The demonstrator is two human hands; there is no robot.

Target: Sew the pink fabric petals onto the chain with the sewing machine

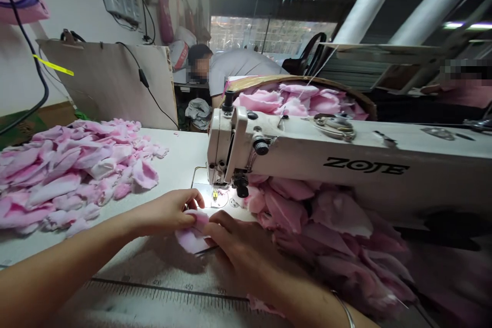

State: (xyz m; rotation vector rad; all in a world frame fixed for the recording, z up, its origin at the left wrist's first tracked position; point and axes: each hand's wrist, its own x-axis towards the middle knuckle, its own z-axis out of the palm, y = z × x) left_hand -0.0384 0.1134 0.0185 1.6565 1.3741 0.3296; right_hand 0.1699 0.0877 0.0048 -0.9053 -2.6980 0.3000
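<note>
Left hand (165, 212), right hand (240, 241), pink fabric (188, 240) (probably padded, partly hidden)

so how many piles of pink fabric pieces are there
3. One pile lies on the table left of the sewing machine, a second pile is heaped under its arm, and a third pile fills the round basket behind it. Others may be hidden.

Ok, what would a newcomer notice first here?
The white ZOJE sewing machine fills the right side, its lit needle area just beyond the left hand and right hand. Pink fabric pieces lie heaped on the white table at left, with another heap under the machine's arm.
</note>
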